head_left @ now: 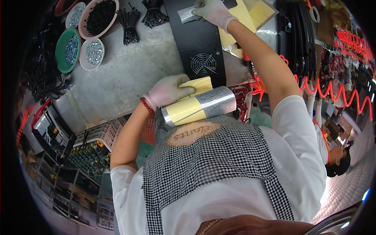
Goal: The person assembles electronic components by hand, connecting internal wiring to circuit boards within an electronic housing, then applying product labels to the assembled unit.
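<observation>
My left hand, in a pale glove with a red bead bracelet at the wrist, is closed on the loose yellow backing of a label roll. The roll, with silver printed labels on yellow liner, lies against my apron at the table's front edge. Over a black metal case with a round fan grille, my gloved right hand has its fingers at the right edge of a silver label. That label lies at or just above the case's top; whether it is stuck down I cannot tell.
Bowls of screws and small parts, including a green bowl, stand at the far left. Beside them lie black cable bundles. Yellow sheets sit right of the case. A red coiled hose hangs at right, near another person.
</observation>
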{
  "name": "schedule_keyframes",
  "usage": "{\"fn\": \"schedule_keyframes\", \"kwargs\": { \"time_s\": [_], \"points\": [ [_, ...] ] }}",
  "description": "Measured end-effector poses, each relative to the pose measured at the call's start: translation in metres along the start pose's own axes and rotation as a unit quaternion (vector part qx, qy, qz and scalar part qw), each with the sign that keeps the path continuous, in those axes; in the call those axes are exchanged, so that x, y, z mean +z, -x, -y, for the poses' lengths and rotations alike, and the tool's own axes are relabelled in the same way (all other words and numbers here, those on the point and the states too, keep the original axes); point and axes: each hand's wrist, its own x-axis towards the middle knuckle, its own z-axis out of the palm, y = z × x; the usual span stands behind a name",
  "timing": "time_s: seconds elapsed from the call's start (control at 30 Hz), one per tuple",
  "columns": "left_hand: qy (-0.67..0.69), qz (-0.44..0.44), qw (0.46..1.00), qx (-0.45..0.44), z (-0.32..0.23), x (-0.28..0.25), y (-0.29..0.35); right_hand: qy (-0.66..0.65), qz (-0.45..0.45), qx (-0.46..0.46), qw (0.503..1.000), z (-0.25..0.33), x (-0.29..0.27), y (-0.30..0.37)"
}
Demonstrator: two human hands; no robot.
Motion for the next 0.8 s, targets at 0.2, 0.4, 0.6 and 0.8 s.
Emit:
{"fn": "schedule_keyframes", "kwargs": {
  "time_s": [0.2, 0.4, 0.6, 0.8],
  "points": [
    [-0.011, -0.001, 1.0, 0.011, 0.0, 0.001, -0.003, 0.024, -0.002, 0.005, 1.0, 0.0, 0.004, -0.003],
    [0.014, -0.004, 1.0, 0.0, 0.003, 0.006, -0.001, 0.049, -0.009, 0.04, 0.998, 0.029, 0.001, 0.008],
    [0.0, -0.007, 1.0, 0.017, 0.01, 0.014, -0.007, 0.209, -0.049, 0.027, 0.976, -0.026, 0.046, -0.016],
    [0.007, -0.036, 0.999, 0.005, 0.02, 0.019, 0.005, 0.318, -0.228, -0.117, 0.913, 0.026, -0.012, 0.027]
  ]
}}
